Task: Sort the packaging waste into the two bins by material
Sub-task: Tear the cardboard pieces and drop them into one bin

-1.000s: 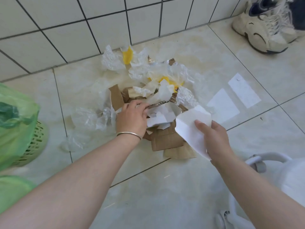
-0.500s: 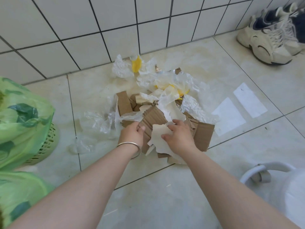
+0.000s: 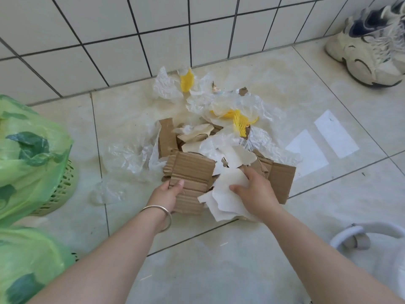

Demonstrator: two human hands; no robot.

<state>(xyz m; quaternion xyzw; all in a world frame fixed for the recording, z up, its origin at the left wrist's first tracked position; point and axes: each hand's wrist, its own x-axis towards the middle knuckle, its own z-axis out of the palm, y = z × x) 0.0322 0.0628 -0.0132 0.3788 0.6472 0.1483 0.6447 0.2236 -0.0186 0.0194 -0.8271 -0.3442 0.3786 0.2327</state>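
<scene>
A heap of packaging waste lies on the tiled floor: brown corrugated cardboard [image 3: 192, 170], white paper [image 3: 228, 198], crumpled clear plastic film [image 3: 131, 156] and yellow foam net [image 3: 240, 123]. My left hand [image 3: 168, 191] grips the near edge of the front cardboard piece, thumb on top. My right hand [image 3: 255, 191] holds the white paper sheets against the cardboard stack. Two bins lined with green bags stand at the left: one [image 3: 32, 154] at mid height, another [image 3: 28, 262] at the bottom corner.
More clear film and a second yellow net [image 3: 186, 81] lie by the tiled wall. Two white paper strips [image 3: 336, 133] lie on the floor to the right. Sneakers [image 3: 370, 47] sit at the top right. A white frame [image 3: 368, 233] stands at the bottom right.
My right hand brought its white paper from the right onto the cardboard stack. My left hand shifted from the pile's middle to grip the front cardboard piece, which now lies drawn nearer.
</scene>
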